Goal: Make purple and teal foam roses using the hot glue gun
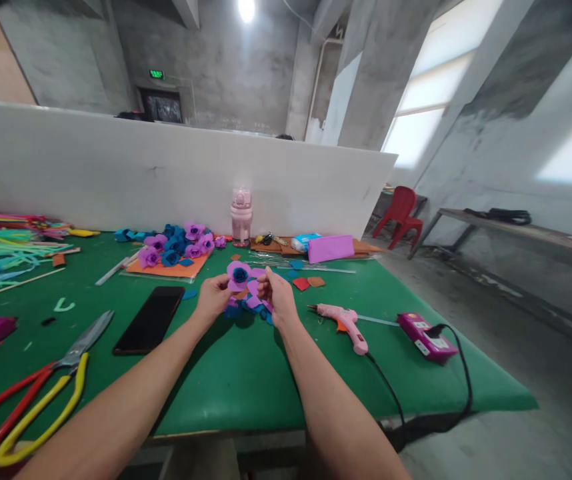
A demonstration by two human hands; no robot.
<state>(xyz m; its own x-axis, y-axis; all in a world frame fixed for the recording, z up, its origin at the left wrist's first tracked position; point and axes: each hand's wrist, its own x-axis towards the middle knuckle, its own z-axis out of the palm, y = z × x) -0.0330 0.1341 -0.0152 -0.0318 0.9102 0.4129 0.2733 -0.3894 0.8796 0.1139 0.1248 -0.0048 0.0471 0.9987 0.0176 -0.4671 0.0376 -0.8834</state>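
Observation:
My left hand [212, 298] pinches a paper flower [240, 274] with a dark blue centre and purple outer petals, held above the table. Close on its right, my right hand [277, 293] has its fingers bent together at a purple petal [256, 273]; whether that petal is joined to the flower I cannot tell. Below both hands lie loose blue and purple petals [249, 308], partly hidden by the fingers. A pink glue gun [343, 319] rests on its side to the right, with a clear glue stick in its back end.
Finished purple and blue flowers [179, 245] sit on orange sheets at the back left. Left of my arm lie a black phone [150, 320] and large shears [73, 353]. A pink bottle [241, 217] stands before the white partition [176, 173]. A purple power block [426, 338] trails a black cord.

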